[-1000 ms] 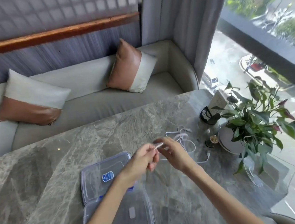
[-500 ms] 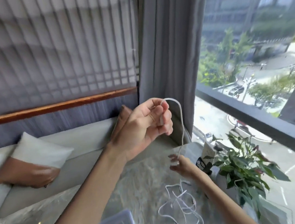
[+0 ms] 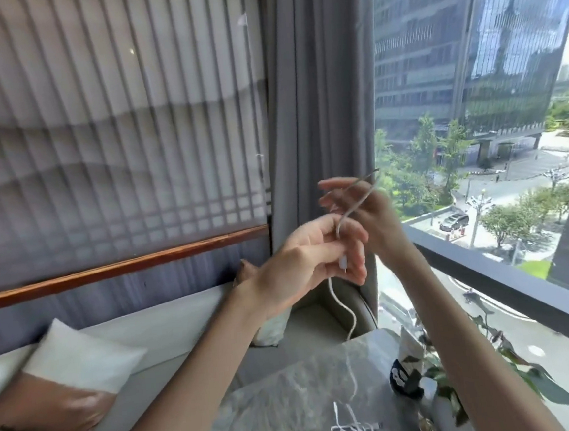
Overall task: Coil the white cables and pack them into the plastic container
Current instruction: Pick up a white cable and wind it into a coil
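Both hands are raised high above the marble table point(image 3: 292, 400). My left hand point(image 3: 301, 265) pinches a white cable point(image 3: 345, 313) near its plug end. From there the cable hangs down in a curve to a loose tangle of white cable point(image 3: 355, 429) on the table. My right hand point(image 3: 365, 215) is just behind and right of the left, with fingers spread and a short stretch of the same cable running across them. The plastic container is out of view.
A potted green plant point(image 3: 517, 377) and a dark printed mug point(image 3: 405, 376) stand at the table's right edge by the window. Behind the table is a grey sofa point(image 3: 169, 328) with a white and brown cushion point(image 3: 60, 382). A grey curtain point(image 3: 318, 109) hangs beyond.
The view has tilted upward, so the container has left the frame. My right hand rose from the table to the left hand, taking the upper cable across its fingers.
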